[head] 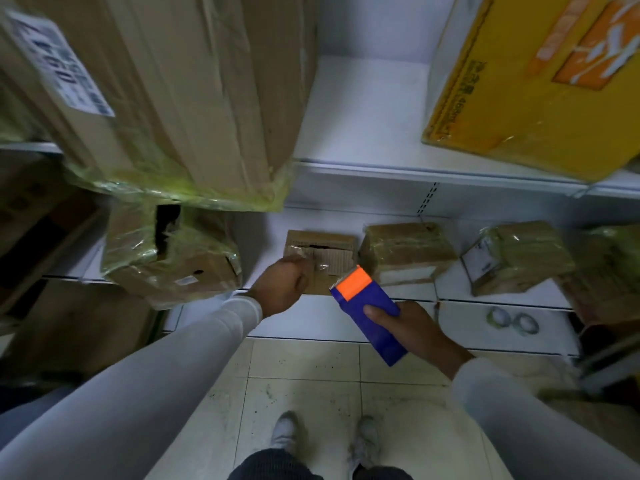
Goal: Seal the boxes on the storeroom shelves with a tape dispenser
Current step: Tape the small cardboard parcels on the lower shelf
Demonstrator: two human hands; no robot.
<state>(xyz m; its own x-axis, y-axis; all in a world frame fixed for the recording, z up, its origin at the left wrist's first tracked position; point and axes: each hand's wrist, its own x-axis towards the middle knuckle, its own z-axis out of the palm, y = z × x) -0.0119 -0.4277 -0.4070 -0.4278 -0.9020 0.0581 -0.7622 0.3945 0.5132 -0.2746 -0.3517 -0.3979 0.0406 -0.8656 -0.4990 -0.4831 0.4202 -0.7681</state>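
Observation:
A small brown cardboard box (327, 252) sits on the low white shelf (408, 292), its top flaps showing a dark gap. My left hand (282, 287) reaches to the box's near left corner with curled fingers, pinching at a strip of clear tape on the top. My right hand (414, 332) grips a blue tape dispenser (369, 313) with an orange head and a toothed blade, its head just at the box's near right corner.
Tape-wrapped boxes (408, 251) (516, 256) stand right of the small box, a crumpled one (173, 258) to its left. A big carton (166, 98) and a yellow box (540, 81) fill the upper shelf. Two tape rolls (512, 320) lie on the bottom ledge. My shoes stand on tiled floor.

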